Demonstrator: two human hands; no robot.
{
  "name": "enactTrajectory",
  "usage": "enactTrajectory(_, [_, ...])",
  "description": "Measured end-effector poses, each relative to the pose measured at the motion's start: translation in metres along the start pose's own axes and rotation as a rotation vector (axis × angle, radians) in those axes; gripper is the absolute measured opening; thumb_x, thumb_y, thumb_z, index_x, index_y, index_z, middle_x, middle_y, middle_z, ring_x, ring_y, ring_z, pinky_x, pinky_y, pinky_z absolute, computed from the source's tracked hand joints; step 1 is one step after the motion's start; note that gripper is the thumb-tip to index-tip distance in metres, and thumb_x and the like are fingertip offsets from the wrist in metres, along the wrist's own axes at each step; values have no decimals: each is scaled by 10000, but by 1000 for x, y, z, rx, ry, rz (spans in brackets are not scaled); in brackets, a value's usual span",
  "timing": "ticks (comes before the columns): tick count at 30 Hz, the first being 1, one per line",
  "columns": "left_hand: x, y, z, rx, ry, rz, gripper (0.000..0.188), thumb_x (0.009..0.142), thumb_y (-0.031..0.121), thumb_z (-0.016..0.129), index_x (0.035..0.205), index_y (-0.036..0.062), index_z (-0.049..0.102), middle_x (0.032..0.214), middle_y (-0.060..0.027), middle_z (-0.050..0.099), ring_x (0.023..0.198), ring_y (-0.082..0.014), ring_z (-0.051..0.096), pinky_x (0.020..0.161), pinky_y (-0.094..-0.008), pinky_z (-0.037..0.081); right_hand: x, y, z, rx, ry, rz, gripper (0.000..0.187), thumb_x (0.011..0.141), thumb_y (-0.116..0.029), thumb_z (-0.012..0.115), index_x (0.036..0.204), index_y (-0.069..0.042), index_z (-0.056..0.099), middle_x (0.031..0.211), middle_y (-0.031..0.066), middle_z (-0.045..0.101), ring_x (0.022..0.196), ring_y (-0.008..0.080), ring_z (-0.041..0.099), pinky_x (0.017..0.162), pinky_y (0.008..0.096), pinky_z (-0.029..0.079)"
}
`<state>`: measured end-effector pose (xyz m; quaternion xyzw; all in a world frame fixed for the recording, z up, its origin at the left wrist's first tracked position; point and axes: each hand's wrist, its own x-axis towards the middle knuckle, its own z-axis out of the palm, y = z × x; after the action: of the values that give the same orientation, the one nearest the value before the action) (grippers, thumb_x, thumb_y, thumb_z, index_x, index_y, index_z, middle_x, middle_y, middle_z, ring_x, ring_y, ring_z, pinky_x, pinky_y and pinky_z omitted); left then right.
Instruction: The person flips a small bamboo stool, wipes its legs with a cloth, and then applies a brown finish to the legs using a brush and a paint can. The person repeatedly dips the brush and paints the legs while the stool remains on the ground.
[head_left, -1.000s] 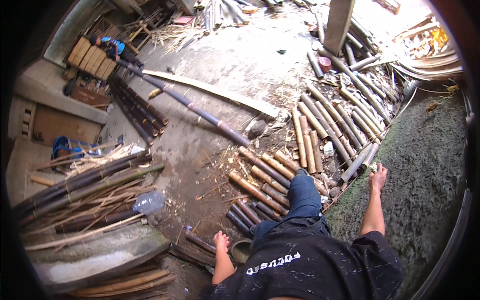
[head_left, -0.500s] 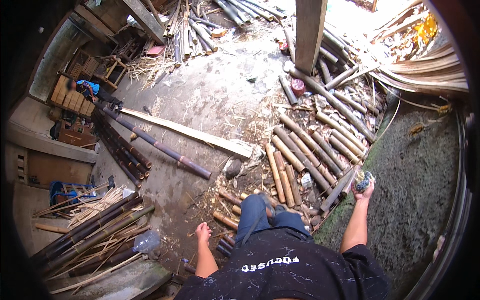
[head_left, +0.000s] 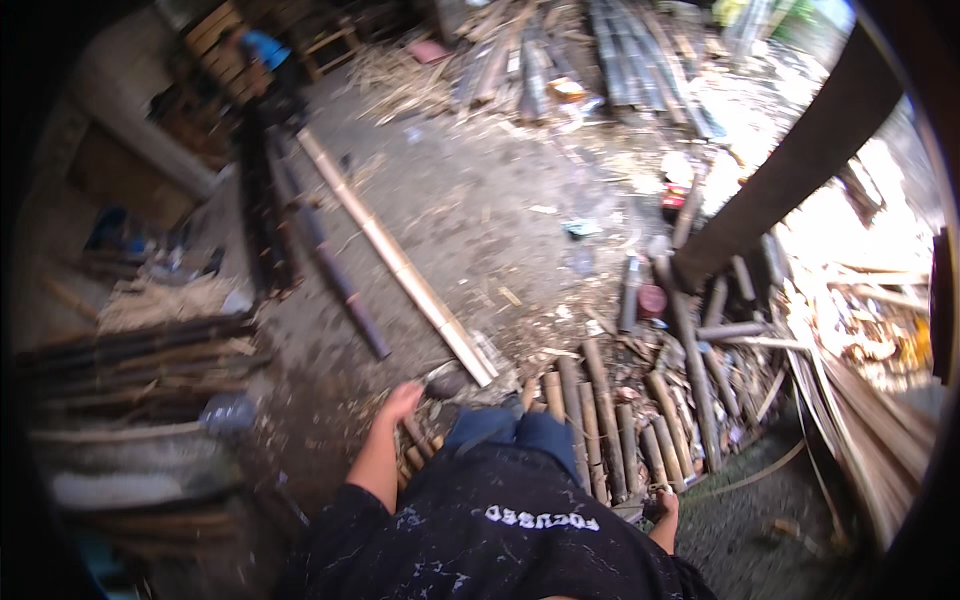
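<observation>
My right hand [head_left: 665, 510] is low beside my right hip, with its fingers closed round a small clear plastic bag [head_left: 655, 500]. Dark and pale contents showed in the bag earlier; now it is mostly hidden and blurred. To the left of my legs is my left hand [head_left: 403, 398], its fingers loose and nothing visible in it. A dark rounded stone [head_left: 447, 384] lies just beyond that hand. Short cut bamboo lengths [head_left: 598, 420] lie side by side in front of my legs and to the right. Some more pieces [head_left: 418, 455] lie below my left hand.
A pale split bamboo strip [head_left: 395, 262] and a dark bamboo pole [head_left: 338, 280] stretch across the floor toward a person in blue [head_left: 265, 55]. A thick post [head_left: 790, 165] stands at the right. Stacked bamboo [head_left: 150, 370] lies left, with a clear plastic jug [head_left: 228, 412].
My view has turned to the right, and the scene is more blurred. My right hand has come down and inward with the bag. My left hand appears farther forward, by the stone.
</observation>
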<state>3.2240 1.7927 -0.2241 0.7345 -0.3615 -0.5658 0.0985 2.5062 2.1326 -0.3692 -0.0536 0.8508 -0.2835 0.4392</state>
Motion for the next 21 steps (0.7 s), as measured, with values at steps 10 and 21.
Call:
enactTrajectory(10, [145,361,-172,-140,500,640,423,929,226,662,1280,18,552,853,-28,662,760,-90,587,674,-269,479,114,-362,143,-234,-467,294,516,859,-429,625,1162,-14,583,1139,173,595,1081,341,561,853,489,481])
enactTrajectory(21, [483,580,-51,392,126,460,541,937,379,622,1344,37,522,1199,-194,652,1089,-283,640,931,-393,499,321,-730,253,-149,-107,-540,331,763,-161,672,1054,-22,601,832,49,625,720,142,570,622,319,470])
